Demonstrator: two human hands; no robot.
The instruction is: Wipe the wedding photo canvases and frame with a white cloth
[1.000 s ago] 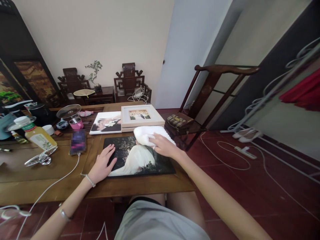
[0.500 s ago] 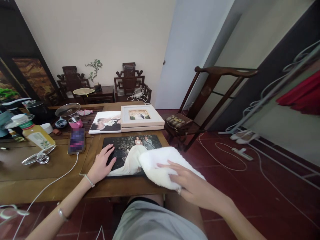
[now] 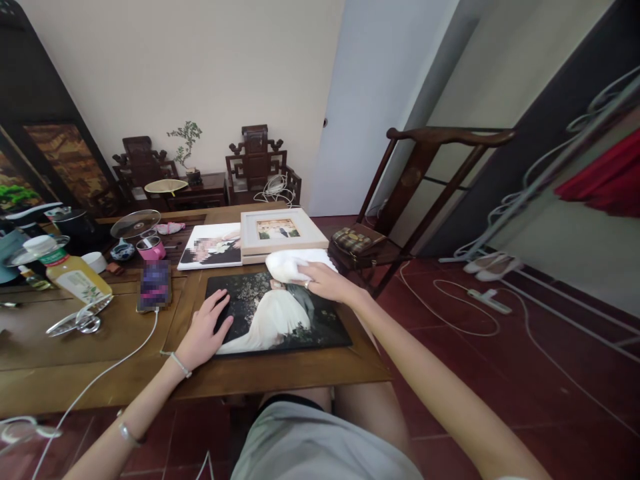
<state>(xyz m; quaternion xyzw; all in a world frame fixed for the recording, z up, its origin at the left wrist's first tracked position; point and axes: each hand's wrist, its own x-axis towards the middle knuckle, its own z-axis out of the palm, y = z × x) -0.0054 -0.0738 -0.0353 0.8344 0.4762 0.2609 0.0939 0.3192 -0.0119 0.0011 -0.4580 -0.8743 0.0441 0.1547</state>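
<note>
While the left hand (image 3: pixel 203 331) lies spread on a dark photo panel (image 3: pixel 273 323), right hand (image 3: pixel 327 283) gripping white cloth (image 3: pixel 283 266)

Person, bare forearms. Left hand (image 3: pixel 203 331): thin pale bracelet (image 3: pixel 181 365) round the wrist, silvery, with a small clasp or charm at one edge; too small to tell which. Farther up the same forearm, a silver bangle (image 3: pixel 129 435), wider and shinier, smooth curved band, with a small bead-like bit at the other edge of the arm. Right hand (image 3: pixel 325 283): slim silvery ring (image 3: pixel 307 285) on one finger; details too small to read. Torso: light grey top (image 3: pixel 320 440), plain, loose, soft folds, rounded lower edge. Narrow strip of black shorts (image 3: pixel 290 399) under it, mostly covered. Bare thigh (image 3: pixel 367 413) beside.
</note>
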